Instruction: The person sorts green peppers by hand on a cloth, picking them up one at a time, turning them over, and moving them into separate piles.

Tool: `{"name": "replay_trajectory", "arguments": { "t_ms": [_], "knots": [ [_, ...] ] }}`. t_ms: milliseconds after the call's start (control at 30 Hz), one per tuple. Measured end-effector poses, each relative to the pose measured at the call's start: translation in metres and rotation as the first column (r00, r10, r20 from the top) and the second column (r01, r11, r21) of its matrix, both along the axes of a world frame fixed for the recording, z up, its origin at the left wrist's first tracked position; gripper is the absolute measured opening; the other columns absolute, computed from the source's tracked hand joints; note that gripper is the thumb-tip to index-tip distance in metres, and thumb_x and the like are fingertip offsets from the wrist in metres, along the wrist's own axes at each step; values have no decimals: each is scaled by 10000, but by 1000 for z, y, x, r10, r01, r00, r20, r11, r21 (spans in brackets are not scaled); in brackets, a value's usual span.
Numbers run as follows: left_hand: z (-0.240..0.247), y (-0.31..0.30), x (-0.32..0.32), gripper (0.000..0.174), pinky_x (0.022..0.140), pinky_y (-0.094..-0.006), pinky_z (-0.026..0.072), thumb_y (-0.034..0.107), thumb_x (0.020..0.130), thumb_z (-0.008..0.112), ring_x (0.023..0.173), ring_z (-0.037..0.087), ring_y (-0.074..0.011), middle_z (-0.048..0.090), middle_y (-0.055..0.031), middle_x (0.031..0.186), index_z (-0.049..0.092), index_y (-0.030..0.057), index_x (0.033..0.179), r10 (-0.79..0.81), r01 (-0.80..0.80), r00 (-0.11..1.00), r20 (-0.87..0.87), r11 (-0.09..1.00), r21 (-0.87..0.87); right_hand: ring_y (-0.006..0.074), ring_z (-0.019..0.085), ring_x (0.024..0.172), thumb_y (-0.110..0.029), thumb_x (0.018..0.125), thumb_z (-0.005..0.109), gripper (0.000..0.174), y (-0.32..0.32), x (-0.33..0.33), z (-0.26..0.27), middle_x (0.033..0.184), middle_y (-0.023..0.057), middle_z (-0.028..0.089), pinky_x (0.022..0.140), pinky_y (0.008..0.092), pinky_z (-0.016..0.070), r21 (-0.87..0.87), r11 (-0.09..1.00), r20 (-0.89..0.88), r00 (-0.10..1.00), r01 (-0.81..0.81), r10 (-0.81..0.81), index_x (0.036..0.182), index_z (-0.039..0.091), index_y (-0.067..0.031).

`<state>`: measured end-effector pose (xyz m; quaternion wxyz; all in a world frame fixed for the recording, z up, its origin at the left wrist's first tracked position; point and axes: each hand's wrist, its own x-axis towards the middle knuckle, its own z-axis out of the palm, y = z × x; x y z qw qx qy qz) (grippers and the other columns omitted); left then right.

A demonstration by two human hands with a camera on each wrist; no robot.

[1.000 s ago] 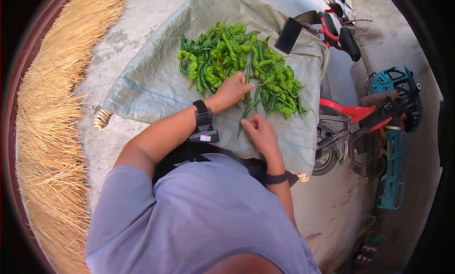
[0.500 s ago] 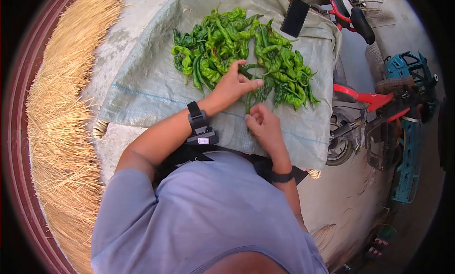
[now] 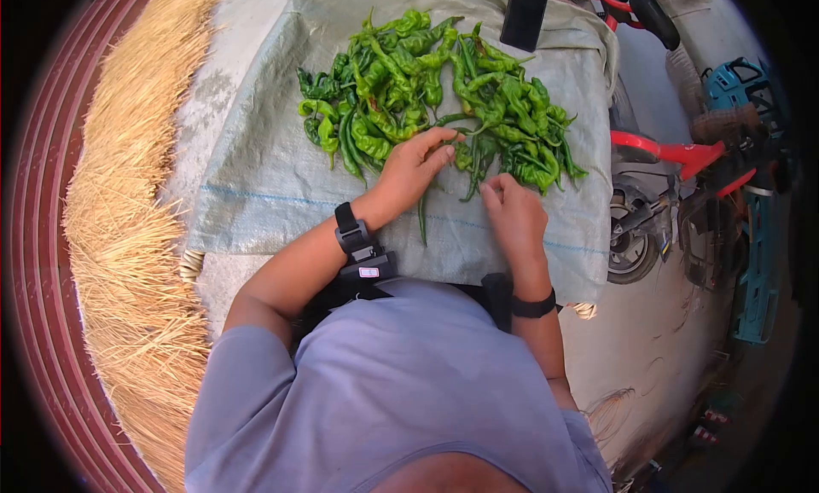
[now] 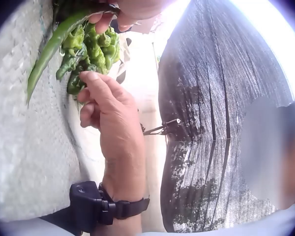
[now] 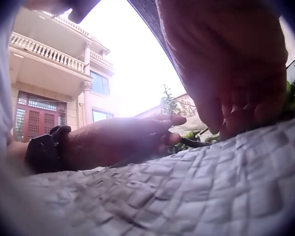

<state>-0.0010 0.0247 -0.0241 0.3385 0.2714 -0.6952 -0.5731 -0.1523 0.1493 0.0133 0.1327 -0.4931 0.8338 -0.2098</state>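
Note:
In the head view, my left hand [image 3: 411,169] reaches over the near edge of the green peppers. A long thin green pepper [image 4: 56,42] hangs from its fingertips, which pinch the stem end in the left wrist view. My right hand [image 3: 516,213] is a short way to the right, just below the right-hand heap of peppers [image 3: 520,109]. Its fingers are loosely bent, and no pepper shows between them. A larger heap of wrinkled green peppers [image 3: 384,75] spreads on the left. Both heaps lie on a pale woven plastic sack [image 3: 256,152].
A black phone [image 3: 524,15] lies on the sack's far right part. Beyond the right edge stands a red bike [image 3: 674,152] with a wheel close to the sack. Bundled straw [image 3: 128,237] lines the left side. A building [image 5: 54,54] shows behind.
My right hand has left the long pepper and moved right, toward the right-hand heap. The left hand now carries that pepper and has shifted slightly left. The head view has turned a little.

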Motion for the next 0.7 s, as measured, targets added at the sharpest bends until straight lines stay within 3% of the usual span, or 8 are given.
{"name": "replay_trajectory", "arguments": {
  "t_ms": [200, 300, 367, 433, 500, 567, 633, 700],
  "knots": [
    [13, 8, -2, 493, 710, -214, 483, 29, 950, 604, 775, 551, -74, 584, 1, 938, 432, 107, 1406, 123, -123, 992, -28, 992, -13, 398, 669, 790, -260, 829, 632, 253, -11, 8, -10, 793, 205, 683, 687, 495, 504, 58, 994, -70, 993, -92, 96, 933, 606, -31],
    [21, 9, -1, 532, 720, -240, 467, 132, 960, 629, 793, 544, -98, 592, -18, 942, 401, 98, 1440, 308, -281, 950, 51, 915, -291, 412, 660, 766, -196, 796, 605, 230, -6, 4, -20, 772, 226, 671, 676, 514, 496, -14, 997, -84, 994, -77, 76, 925, 574, -7],
    [26, 7, 2, 666, 796, -299, 442, 267, 942, 666, 890, 497, -178, 523, -117, 1093, 338, 14, 1464, 432, -320, 894, 120, 803, -502, 418, 653, 737, -159, 774, 586, 228, -1, 2, -22, 750, 237, 661, 659, 524, 488, -76, 995, -116, 992, -63, 54, 932, 556, 3],
    [29, 8, 2, 773, 850, -329, 423, 309, 921, 689, 961, 471, -216, 452, -151, 1182, 273, -12, 1488, 513, -383, 848, 131, 765, -518, 409, 651, 723, -145, 777, 574, 210, 6, 0, -10, 742, 229, 658, 639, 526, 481, -81, 996, -117, 993, -41, 31, 929, 548, -3],
    [35, 14, 0, 883, 903, -403, 391, 182, 840, 755, 1008, 457, -310, 451, -179, 1159, 213, -24, 1505, 538, -404, 841, 64, 702, -586, 398, 648, 735, -155, 792, 569, 189, 12, 0, -1, 744, 200, 657, 638, 525, 470, -99, 995, -94, 995, -29, 20, 929, 532, -31],
    [41, 15, 0, 802, 936, -405, 382, 18, 748, 733, 1069, 459, -321, 490, -167, 1237, 384, 65, 1469, 448, -200, 890, 84, 549, -811, 386, 642, 772, -189, 820, 571, 169, 11, -1, 4, 755, 152, 659, 655, 520, 454, -137, 990, -62, 998, -32, 23, 934, 507, -81],
    [48, 19, -4, 650, 934, -394, 390, -19, 722, 713, 1075, 470, -311, 536, -111, 1270, 575, 144, 1335, 234, 147, 923, 307, 522, -841, 369, 641, 768, -168, 827, 575, 155, 9, 0, 12, 784, 129, 653, 640, 497, 455, -205, 970, -29, 992, -128, 124, 937, 496, -93],
    [40, 18, -8, 363, 846, -374, 446, 23, 748, 719, 930, 544, -291, 650, -62, 1101, 682, 125, 1094, 132, 259, 919, 372, 511, -820, 345, 638, 744, -163, 838, 598, 153, 4, 1, 10, 812, 99, 635, 612, 473, 461, -385, 898, -77, 977, -212, 198, 954, 513, -110]
  ]
}}
